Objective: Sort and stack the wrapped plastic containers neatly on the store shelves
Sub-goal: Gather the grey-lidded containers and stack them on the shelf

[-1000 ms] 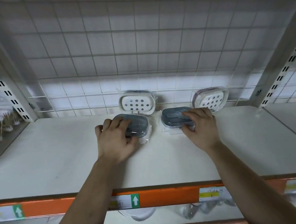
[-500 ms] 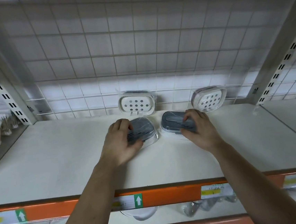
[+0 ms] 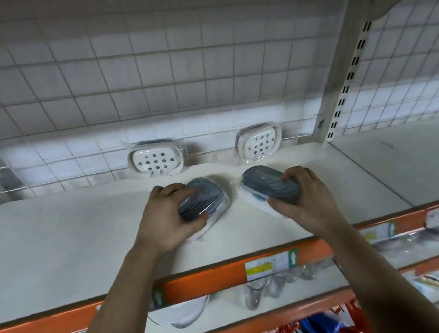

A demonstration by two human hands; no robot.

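Left grip (image 3: 164,222) clasps a wrapped grey box (image 3: 203,202), tilted on the shelf (image 3: 58,235). Right grip (image 3: 305,201) clasps its twin (image 3: 271,185) beside it. Behind, two perforated white boxes (image 3: 156,159) lean on the grid (image 3: 203,60). Contents hidden.

This is a shop, and I am facing its display shelving. The white shelf board (image 3: 58,235) carries an orange rail (image 3: 210,277) along its front edge, with a paper price label (image 3: 265,265) and a green arrow tag (image 3: 292,257) stuck to it. Behind is a wire grid back panel (image 3: 149,65), and a slotted upright (image 3: 344,84) stands to the right. The stock is sealed in clear wrap and repeats: 2 white perforated containers (image 3: 155,159) lean on the grid, and the grey-lidded container (image 3: 203,200) in my left hand (image 3: 164,220) matches its twin (image 3: 271,188) in my right hand (image 3: 305,201). The 2 tiers below hold clear wares (image 3: 267,288) and red and blue packets (image 3: 309,329).
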